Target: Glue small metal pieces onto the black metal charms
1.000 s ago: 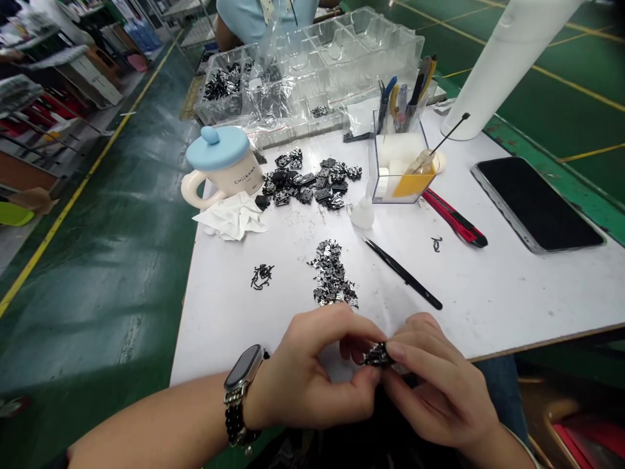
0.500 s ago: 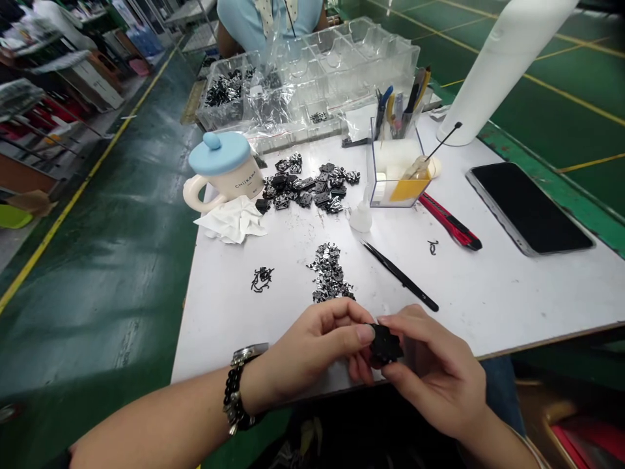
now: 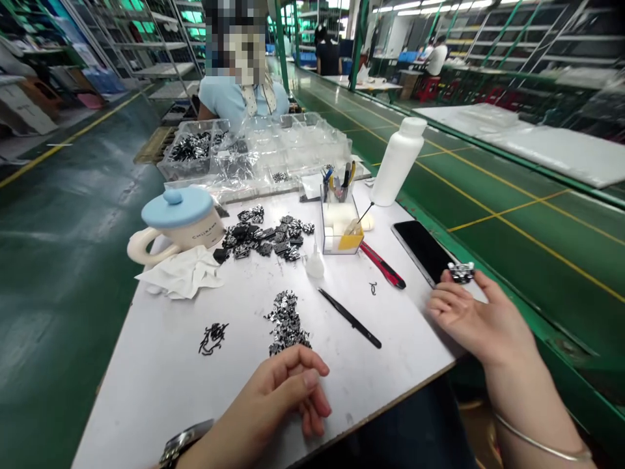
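My right hand (image 3: pixel 481 319) is out to the right, over the table's right edge by the near corner of a black phone (image 3: pixel 422 247). Its thumb and fingertips pinch a small black-and-silver part (image 3: pixel 461 271). My left hand (image 3: pixel 286 391) rests on the white table (image 3: pixel 156 371) near the front edge, fingers loosely curled with nothing visible in them. Just beyond it lies a pile of small silver parts (image 3: pixel 286 322). Black tweezers (image 3: pixel 349 318) lie between the two hands.
Farther back lie a heap of black parts (image 3: pixel 263 236), a few black bits (image 3: pixel 212 337), a blue-lidded mug (image 3: pixel 178 221), a white cloth (image 3: pixel 183 273), a clear tool box (image 3: pixel 339 225), a red knife (image 3: pixel 385 266) and a white bottle (image 3: pixel 398 161). Behind clear trays (image 3: pixel 263 146) sits a person (image 3: pixel 234 98).
My hands have parted: the right one swung out to the right with the small part, the left stayed near the front edge. The view has lifted and turned right.
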Tool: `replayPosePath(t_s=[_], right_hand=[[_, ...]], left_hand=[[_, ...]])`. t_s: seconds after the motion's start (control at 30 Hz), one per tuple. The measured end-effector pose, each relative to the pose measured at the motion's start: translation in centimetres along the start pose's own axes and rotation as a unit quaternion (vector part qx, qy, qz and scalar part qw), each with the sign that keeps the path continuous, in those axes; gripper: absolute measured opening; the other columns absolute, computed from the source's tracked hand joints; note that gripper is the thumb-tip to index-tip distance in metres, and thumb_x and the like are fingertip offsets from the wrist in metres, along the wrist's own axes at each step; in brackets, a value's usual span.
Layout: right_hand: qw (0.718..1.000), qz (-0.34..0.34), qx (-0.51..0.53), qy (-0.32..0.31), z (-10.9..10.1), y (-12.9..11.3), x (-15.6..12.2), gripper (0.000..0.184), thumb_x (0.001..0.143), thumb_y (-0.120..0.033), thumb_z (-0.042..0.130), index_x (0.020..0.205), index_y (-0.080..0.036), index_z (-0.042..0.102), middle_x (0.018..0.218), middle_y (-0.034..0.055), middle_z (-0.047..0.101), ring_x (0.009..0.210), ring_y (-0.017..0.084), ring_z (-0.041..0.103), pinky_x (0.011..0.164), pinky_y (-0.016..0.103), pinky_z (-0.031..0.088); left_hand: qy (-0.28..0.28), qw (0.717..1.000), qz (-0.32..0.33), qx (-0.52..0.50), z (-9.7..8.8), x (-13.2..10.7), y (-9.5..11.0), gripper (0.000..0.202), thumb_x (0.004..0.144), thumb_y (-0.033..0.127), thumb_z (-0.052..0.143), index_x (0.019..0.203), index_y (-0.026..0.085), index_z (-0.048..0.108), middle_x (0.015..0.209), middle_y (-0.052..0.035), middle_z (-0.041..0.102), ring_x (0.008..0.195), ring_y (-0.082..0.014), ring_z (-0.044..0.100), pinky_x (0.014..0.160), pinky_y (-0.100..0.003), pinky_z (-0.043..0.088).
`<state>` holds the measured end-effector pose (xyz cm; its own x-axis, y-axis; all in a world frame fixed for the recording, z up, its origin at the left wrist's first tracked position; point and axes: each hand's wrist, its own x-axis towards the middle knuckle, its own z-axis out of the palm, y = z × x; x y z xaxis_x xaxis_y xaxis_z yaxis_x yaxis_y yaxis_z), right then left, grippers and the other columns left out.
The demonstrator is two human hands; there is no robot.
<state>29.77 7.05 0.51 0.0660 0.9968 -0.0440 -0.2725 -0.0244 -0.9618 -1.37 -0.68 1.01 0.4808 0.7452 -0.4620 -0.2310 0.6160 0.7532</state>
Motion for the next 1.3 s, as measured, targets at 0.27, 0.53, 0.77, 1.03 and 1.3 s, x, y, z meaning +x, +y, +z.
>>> replayPosePath(t_s=[0.27,0.53,0.77,1.03,1.3], right_hand=[[0.985,-0.149,-0.048,0.066,-5.5,-2.0,2.4,0.029,0.079,-0.048,0.06,0.062,-0.025,0.055,0.045,-0.005,0.021,0.037,0.008,0.021,0.044,0.036,0.008],[0.925,-0.21,-0.235,0.212,-0.3,3.4,-0.7,0.013,0.08,-0.04,0.066,0.086,-0.032,0.06,0.077,0.0044,0.052,0.068,0.021,0.05,0.063,0.045,0.036],[0.756,-0.087,-0.635,0.137,-0.1,3.2,4.3,0.075,0.07,-0.063,0.056,0.127,-0.015,0.049,0.122,0.0211,0.052,0.115,0.049,0.042,0.094,0.065,0.032],[0.66,-0.01,-0.734,0.158,0.8,2.3,7.1,0.067,0.077,-0.059,0.047,0.125,-0.012,0.048,0.115,0.0243,0.051,0.11,0.046,0.045,0.087,0.057,0.038],[0.661,0.033,-0.729,0.173,-0.4,1.9,8.0,0.072,0.073,-0.065,0.05,0.121,-0.012,0.049,0.113,0.0231,0.053,0.108,0.044,0.047,0.087,0.052,0.039]], left_hand=[[-0.004,0.999,0.033,0.005,-0.2,0.3,-0.8,0.034,0.078,0.043,0.069,0.087,0.013,0.054,0.065,-0.0033,0.065,0.052,-0.0108,0.058,0.05,-0.019,0.04],[0.098,0.978,0.148,0.107,-0.2,-0.8,3.0,0.029,0.083,0.039,0.063,0.094,0.014,0.053,0.076,-0.0046,0.063,0.064,-0.0134,0.059,0.063,-0.027,0.047],[0.294,0.659,0.241,0.649,-4.0,0.0,9.4,0.025,0.089,0.032,0.046,0.107,0.016,0.052,0.103,-0.0109,0.06,0.093,-0.0256,0.058,0.078,-0.039,0.049],[0.339,0.59,0.221,0.698,-10.7,5.1,11.3,0.027,0.087,0.026,0.054,0.111,0.011,0.055,0.11,-0.0133,0.056,0.101,-0.0269,0.056,0.088,-0.045,0.047],[0.307,0.577,0.244,0.716,-11.7,6.0,10.7,0.021,0.091,0.03,0.055,0.104,0.013,0.058,0.102,-0.0083,0.059,0.099,-0.0231,0.057,0.089,-0.044,0.047]])
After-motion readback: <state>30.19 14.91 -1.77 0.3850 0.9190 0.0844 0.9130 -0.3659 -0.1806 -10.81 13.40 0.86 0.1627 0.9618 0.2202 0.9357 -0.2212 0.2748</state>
